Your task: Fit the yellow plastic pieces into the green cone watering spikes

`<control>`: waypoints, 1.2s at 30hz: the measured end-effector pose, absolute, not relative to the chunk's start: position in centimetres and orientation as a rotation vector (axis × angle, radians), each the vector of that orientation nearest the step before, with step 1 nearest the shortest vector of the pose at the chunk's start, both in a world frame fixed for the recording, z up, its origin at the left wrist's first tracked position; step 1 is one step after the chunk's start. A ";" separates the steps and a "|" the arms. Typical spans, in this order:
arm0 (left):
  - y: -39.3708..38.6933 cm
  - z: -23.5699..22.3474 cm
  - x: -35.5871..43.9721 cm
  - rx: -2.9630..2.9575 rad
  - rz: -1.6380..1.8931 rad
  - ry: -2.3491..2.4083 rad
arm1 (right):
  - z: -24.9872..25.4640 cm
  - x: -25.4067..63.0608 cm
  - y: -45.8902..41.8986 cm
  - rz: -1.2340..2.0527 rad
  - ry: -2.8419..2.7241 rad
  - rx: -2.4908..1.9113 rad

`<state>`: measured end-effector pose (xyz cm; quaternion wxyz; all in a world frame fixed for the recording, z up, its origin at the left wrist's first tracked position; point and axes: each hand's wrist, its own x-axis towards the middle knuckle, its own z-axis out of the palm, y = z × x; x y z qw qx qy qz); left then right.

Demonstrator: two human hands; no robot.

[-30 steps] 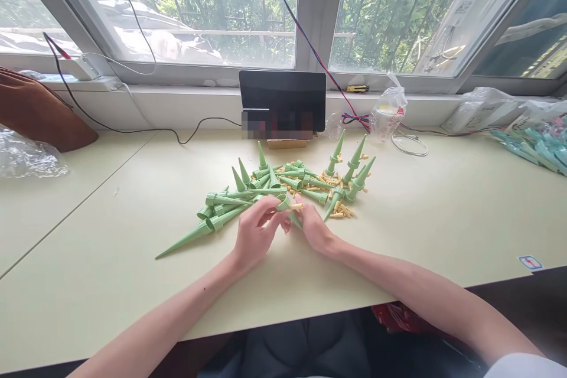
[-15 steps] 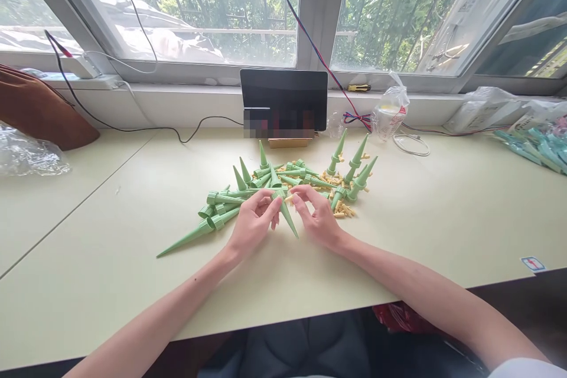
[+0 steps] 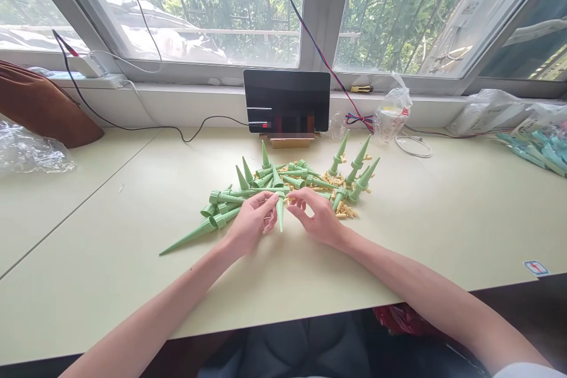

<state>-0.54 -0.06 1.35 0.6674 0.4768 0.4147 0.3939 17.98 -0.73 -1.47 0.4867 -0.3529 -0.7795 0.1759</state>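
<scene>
My left hand (image 3: pixel 253 217) is closed on a green plastic watering spike (image 3: pixel 280 212), gripping it near its collar with the narrow tip pointing toward me. A small yellow peg (image 3: pixel 287 199) shows at the collar's right side. Just right of it is my right hand (image 3: pixel 315 215), with its thumb and index fingertip apart around the peg's outer end; nothing shows firmly pinched. Behind both hands lies a pile of green spikes (image 3: pixel 225 198), some standing and others on their sides. Loose yellow pegs (image 3: pixel 345 210) are scattered at the pile's right, among upright spikes (image 3: pixel 358 159) fitted with pegs.
A dark tablet (image 3: pixel 287 100) leans on a cardboard stand (image 3: pixel 292 143) at the back. Bagged cup (image 3: pixel 392 112), coiled white cable (image 3: pixel 414 146) and plastic bags (image 3: pixel 538 142) sit to the right. A brown bag (image 3: pixel 48 106) and clear plastic wrap (image 3: pixel 33 150) are at the left.
The held spike has turned so its tip points straight toward me instead of to the right. My right thumb and index finger have parted from their pinch on the peg.
</scene>
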 end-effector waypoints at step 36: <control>-0.3 0.9 -0.6 1.340 0.851 1.008 | -2.0 18.5 -0.5 -0.043 -2.189 -0.711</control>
